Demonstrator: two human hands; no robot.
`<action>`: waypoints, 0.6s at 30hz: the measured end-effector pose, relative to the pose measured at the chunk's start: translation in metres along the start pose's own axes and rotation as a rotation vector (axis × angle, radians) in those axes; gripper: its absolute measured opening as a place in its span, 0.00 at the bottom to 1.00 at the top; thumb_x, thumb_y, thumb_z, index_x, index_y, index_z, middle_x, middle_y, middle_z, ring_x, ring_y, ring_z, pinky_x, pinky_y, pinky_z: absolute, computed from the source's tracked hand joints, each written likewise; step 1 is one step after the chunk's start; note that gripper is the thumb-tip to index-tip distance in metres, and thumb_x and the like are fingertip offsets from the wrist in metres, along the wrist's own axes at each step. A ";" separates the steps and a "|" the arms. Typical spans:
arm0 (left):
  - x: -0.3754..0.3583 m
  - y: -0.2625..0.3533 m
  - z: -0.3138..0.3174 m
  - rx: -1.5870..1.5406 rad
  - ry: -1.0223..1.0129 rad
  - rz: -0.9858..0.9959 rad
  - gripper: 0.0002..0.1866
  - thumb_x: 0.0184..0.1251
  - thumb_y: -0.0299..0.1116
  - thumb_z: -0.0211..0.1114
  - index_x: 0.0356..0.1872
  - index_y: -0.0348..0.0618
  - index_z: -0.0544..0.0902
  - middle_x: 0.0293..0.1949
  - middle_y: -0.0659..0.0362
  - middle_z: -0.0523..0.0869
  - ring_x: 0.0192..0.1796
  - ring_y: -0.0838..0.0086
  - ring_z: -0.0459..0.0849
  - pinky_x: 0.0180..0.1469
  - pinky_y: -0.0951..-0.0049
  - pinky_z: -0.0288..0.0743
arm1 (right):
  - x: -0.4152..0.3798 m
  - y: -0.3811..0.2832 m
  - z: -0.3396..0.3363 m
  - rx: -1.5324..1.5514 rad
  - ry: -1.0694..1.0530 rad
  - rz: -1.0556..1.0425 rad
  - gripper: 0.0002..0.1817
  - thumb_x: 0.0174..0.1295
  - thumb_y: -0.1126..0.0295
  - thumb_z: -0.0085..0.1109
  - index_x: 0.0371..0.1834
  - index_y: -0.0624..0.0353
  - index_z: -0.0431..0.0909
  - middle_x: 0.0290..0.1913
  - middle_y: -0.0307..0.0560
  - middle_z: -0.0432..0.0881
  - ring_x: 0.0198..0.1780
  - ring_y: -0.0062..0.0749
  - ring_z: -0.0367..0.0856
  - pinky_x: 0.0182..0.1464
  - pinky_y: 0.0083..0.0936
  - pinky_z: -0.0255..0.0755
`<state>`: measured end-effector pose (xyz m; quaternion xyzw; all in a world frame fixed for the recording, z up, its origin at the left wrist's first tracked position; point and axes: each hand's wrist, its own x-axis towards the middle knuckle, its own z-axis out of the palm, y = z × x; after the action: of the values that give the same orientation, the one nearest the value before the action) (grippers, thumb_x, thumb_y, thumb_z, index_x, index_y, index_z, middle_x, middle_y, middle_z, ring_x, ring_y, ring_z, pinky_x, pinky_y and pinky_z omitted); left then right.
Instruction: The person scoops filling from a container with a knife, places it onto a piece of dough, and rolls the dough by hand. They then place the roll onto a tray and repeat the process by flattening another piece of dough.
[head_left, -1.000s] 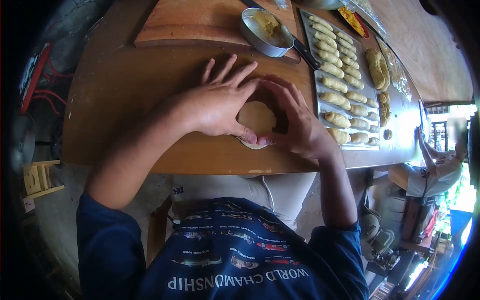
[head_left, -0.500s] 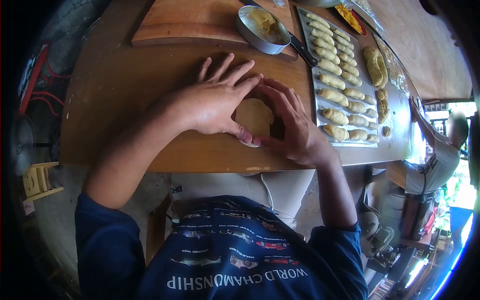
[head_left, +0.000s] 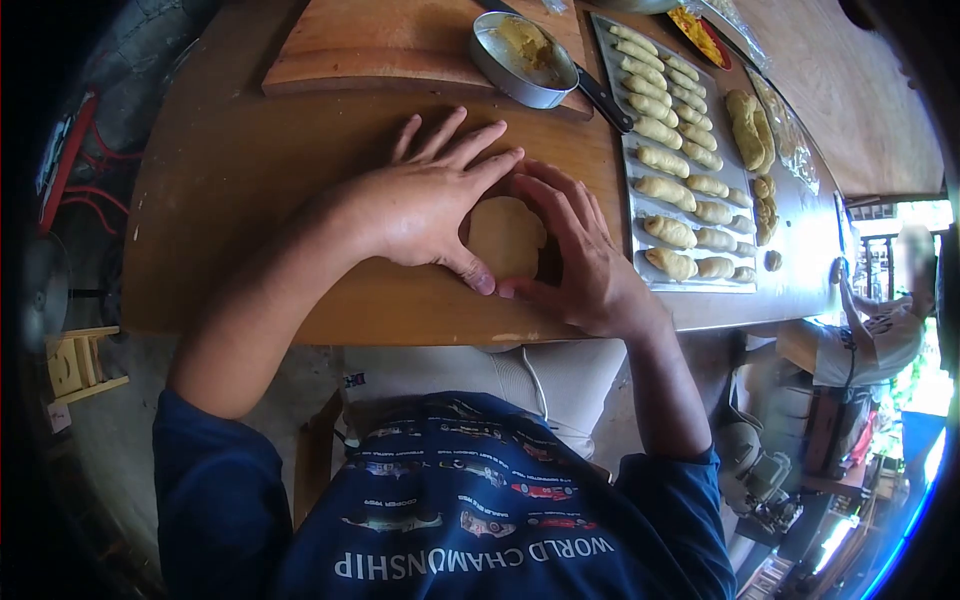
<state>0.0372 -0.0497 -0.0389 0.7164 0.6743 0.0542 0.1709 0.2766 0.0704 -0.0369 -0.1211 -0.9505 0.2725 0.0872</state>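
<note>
A flat, rounded piece of dough (head_left: 505,238) lies on the wooden table between my hands. My left hand (head_left: 430,200) is open along its left side, fingers spread and thumb pointing down to the dough's lower edge. On the other side, my right hand (head_left: 580,245) curves around the dough with fingers extended and its thumb by the same lower edge. Neither hand is closed on the dough. Part of the dough's right edge is in shadow beside my right fingers.
A tray (head_left: 632,215) with rows of shaped dough rolls stands at the right, with more dough (head_left: 748,130) beyond it. A round tin (head_left: 545,97) with yellowish filling and a knife (head_left: 605,100) are by the cutting board (head_left: 390,50). Another person (head_left: 870,335) is at the far right.
My thumbs have drawn slightly back from the dough's lower part, showing more of it. The other person's arm at the right has come lower.
</note>
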 end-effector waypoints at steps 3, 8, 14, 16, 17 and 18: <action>0.002 -0.006 -0.005 -0.042 0.008 0.013 0.74 0.55 0.78 0.84 0.97 0.50 0.60 0.99 0.46 0.50 0.99 0.41 0.43 0.97 0.32 0.40 | 0.003 0.012 -0.010 0.092 0.045 0.045 0.55 0.67 0.52 0.87 0.93 0.57 0.65 0.90 0.62 0.65 0.91 0.65 0.65 0.91 0.58 0.64; 0.010 -0.010 0.007 -0.148 0.122 0.010 0.58 0.71 0.65 0.82 0.95 0.50 0.66 0.97 0.46 0.57 0.98 0.44 0.50 0.96 0.32 0.44 | 0.006 0.021 -0.008 0.039 0.104 0.100 0.52 0.68 0.56 0.87 0.90 0.59 0.68 0.89 0.63 0.67 0.89 0.64 0.68 0.89 0.52 0.70; 0.011 -0.005 0.013 -0.086 0.258 0.007 0.49 0.77 0.53 0.83 0.92 0.50 0.70 0.93 0.45 0.65 0.96 0.45 0.57 0.97 0.39 0.48 | 0.000 0.025 -0.014 0.032 0.166 0.129 0.47 0.69 0.61 0.86 0.89 0.58 0.70 0.87 0.62 0.71 0.87 0.63 0.73 0.88 0.51 0.71; 0.015 -0.005 0.015 -0.160 0.291 0.044 0.46 0.77 0.52 0.82 0.90 0.48 0.74 0.92 0.43 0.67 0.95 0.44 0.59 0.96 0.41 0.51 | -0.001 0.028 -0.013 0.051 0.204 0.141 0.47 0.69 0.61 0.86 0.88 0.58 0.70 0.86 0.62 0.72 0.86 0.63 0.74 0.87 0.51 0.71; 0.016 -0.004 0.018 -0.162 0.289 0.038 0.46 0.77 0.52 0.82 0.90 0.48 0.74 0.92 0.43 0.67 0.95 0.44 0.59 0.96 0.41 0.51 | -0.002 0.025 -0.011 0.040 0.210 0.149 0.46 0.69 0.62 0.86 0.88 0.58 0.71 0.85 0.62 0.73 0.85 0.62 0.74 0.87 0.51 0.72; 0.017 -0.002 0.021 -0.163 0.311 0.054 0.44 0.78 0.52 0.81 0.89 0.47 0.75 0.92 0.43 0.67 0.95 0.43 0.59 0.96 0.41 0.51 | -0.004 0.021 -0.010 0.028 0.220 0.161 0.45 0.69 0.63 0.86 0.87 0.59 0.72 0.84 0.62 0.75 0.85 0.62 0.75 0.86 0.50 0.72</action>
<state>0.0433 -0.0363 -0.0617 0.7010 0.6665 0.2233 0.1206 0.2866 0.0916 -0.0407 -0.2248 -0.9186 0.2768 0.1706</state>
